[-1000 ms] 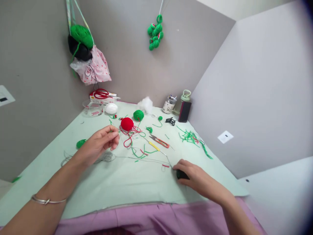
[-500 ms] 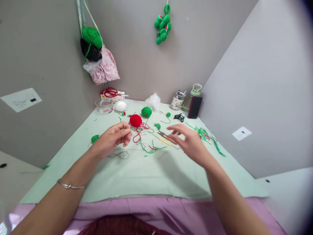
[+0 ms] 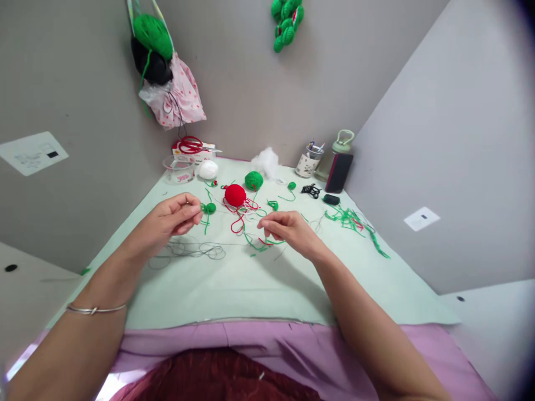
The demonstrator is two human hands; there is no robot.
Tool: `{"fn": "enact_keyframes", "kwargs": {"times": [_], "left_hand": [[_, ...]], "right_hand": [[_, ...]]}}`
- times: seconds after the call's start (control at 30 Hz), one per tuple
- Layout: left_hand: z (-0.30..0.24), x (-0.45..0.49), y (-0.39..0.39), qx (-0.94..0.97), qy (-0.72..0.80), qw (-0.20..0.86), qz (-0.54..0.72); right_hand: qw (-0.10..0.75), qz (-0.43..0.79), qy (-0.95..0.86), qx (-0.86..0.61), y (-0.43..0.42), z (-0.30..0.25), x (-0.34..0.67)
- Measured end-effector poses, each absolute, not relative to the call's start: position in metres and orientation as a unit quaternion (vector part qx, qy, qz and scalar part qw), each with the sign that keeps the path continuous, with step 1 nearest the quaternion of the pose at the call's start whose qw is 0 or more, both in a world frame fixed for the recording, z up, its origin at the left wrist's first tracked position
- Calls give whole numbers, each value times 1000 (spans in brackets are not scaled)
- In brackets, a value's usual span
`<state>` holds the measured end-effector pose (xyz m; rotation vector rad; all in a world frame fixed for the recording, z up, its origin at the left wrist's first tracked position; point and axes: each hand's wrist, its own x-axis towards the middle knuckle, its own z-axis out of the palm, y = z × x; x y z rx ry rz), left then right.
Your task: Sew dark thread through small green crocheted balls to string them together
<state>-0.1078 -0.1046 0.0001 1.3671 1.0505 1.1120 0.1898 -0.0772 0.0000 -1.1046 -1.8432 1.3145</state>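
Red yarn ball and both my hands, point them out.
Red yarn ball (image 3: 235,195), head view: middle of its front.
Left hand (image 3: 170,220), head view: middle of the hand.
Right hand (image 3: 290,229), head view: middle of the hand.

A mint-covered table (image 3: 251,303) has lilac fabric (image 3: 200,337) along its near edge. Behind the table rises a plain grey wall (image 3: 234,83). Another grey wall (image 3: 62,211) flanks the table's left side, bearing a white plate (image 3: 35,153) with a dark rectangle; a paler wall (image 3: 418,156) flanks its right, with a smaller white plate (image 3: 422,218). Right of the table's near end is a whitish panel (image 3: 493,323) with a dark round hole. Soft light leaves the right wall brightest.
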Motion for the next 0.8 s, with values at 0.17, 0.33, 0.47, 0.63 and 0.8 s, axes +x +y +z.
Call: {"fn": "enact_keyframes", "kwargs": {"times": [0.17, 0.33, 0.47, 0.63, 0.8], "left_hand": [[-8, -112, -103, 655, 501, 397, 403], [3, -72, -117, 731, 520, 232, 375], [9, -29, -130, 740, 423, 407, 328], [-2, -20, -126, 719, 426, 462, 297], [0, -29, -125, 716, 435, 440, 323]], "right_hand": [[320, 462, -684, -465, -84, -2, 200], [273, 418, -739, -453, -95, 4, 184], [275, 414, -761, -417, -103, 10, 170], [287, 437, -749, -406, -112, 8, 171], [285, 433, -739, -430, -113, 10, 194]]}}
